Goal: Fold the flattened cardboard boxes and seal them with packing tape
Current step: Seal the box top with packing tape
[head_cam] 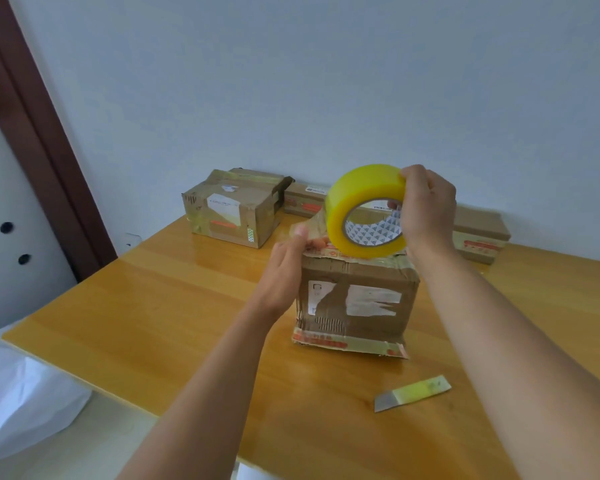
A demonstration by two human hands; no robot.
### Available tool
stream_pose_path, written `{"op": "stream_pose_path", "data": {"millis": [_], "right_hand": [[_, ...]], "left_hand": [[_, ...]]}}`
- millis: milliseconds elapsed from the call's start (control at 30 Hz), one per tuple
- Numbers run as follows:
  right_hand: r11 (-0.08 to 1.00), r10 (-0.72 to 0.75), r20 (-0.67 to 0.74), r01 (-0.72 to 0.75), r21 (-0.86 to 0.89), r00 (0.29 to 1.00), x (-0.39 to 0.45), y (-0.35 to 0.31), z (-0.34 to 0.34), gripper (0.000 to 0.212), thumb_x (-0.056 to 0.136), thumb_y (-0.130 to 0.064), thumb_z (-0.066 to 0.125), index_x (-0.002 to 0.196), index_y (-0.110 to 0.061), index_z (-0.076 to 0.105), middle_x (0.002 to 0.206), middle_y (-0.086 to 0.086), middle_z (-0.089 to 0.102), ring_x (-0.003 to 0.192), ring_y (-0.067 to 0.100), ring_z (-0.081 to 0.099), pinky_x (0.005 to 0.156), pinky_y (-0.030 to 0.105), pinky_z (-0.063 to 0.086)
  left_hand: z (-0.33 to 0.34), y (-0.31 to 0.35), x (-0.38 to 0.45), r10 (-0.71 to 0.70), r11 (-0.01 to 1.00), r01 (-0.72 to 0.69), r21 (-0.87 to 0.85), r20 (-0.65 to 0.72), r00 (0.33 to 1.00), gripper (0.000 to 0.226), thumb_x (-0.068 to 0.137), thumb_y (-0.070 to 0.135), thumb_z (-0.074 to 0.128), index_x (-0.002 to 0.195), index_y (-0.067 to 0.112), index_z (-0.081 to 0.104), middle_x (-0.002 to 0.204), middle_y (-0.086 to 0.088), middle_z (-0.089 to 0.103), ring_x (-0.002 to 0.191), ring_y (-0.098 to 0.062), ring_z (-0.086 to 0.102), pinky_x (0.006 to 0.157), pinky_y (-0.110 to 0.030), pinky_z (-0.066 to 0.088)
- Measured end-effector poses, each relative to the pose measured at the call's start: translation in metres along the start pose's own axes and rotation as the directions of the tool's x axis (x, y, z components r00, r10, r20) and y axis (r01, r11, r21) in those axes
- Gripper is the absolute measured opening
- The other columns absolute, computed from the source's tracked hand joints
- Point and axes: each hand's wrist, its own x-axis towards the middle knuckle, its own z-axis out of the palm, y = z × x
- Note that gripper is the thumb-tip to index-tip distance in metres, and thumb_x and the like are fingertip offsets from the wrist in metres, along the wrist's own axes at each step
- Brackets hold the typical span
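A folded brown cardboard box (357, 303) with torn white labels stands upright in the middle of the wooden table (146, 306). Just above its top my right hand (426, 209) grips a yellow roll of packing tape (364, 202), fingers through the core. My left hand (284, 268) pinches the clear loose tape end (314, 226) pulled out to the left of the roll, at the box's top left corner.
A taped box (232, 209) sits at the back left, with low flat boxes (478, 233) along the wall behind. A small knife blade with a yellow cover (413, 393) lies on the table front right. A white cloth (18, 393) lies lower left beyond the table's edge.
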Motion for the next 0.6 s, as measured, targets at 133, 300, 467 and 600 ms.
{"op": "stream_pose_path", "data": {"millis": [133,300,467,600], "right_hand": [[0.999,0.035,0.026,-0.036,0.020,0.999,0.000,0.000,-0.004,0.044,0.081,-0.047,0.049,0.065,-0.007,0.039,0.057,-0.002,0.038,0.056,0.014,0.048,0.062,0.038,0.035],[0.999,0.022,0.117,-0.016,-0.047,0.993,-0.003,0.002,-0.012,0.046,0.096,-0.051,0.052,0.071,-0.014,0.041,0.049,-0.018,0.039,0.049,-0.003,0.042,0.060,0.024,0.036],[1.000,0.016,0.236,-0.011,-0.023,0.972,-0.008,0.006,-0.026,0.052,0.088,-0.057,0.060,0.109,-0.010,0.064,0.099,0.002,0.064,0.086,0.009,0.058,0.075,0.026,0.044],[0.997,0.076,0.370,-0.071,-0.027,0.926,-0.016,0.023,-0.035,0.086,0.071,-0.070,0.066,0.146,-0.040,0.037,0.138,-0.009,0.053,0.122,0.007,0.053,0.095,0.024,0.043]], "left_hand": [[0.008,0.005,0.007,0.009,0.999,-0.013,-0.037,-0.097,0.995,0.065,0.105,0.052,0.021,0.095,0.017,0.074,0.090,0.005,0.076,0.085,0.001,0.069,0.069,-0.009,0.048],[0.009,0.007,0.012,-0.023,0.997,0.012,-0.073,-0.156,0.988,0.053,0.108,0.036,0.031,0.092,0.010,0.074,0.091,0.004,0.075,0.072,0.006,0.065,0.059,-0.006,0.045],[0.010,0.009,0.013,-0.040,0.998,0.031,-0.057,-0.174,0.984,0.051,0.108,0.032,0.031,0.087,0.015,0.074,0.088,0.003,0.076,0.075,0.003,0.067,0.059,-0.009,0.046],[0.012,0.011,0.013,-0.053,0.998,0.048,-0.031,-0.194,0.979,0.053,0.108,0.034,0.030,0.086,0.018,0.076,0.093,0.003,0.077,0.085,-0.002,0.069,0.070,-0.019,0.048]]}}
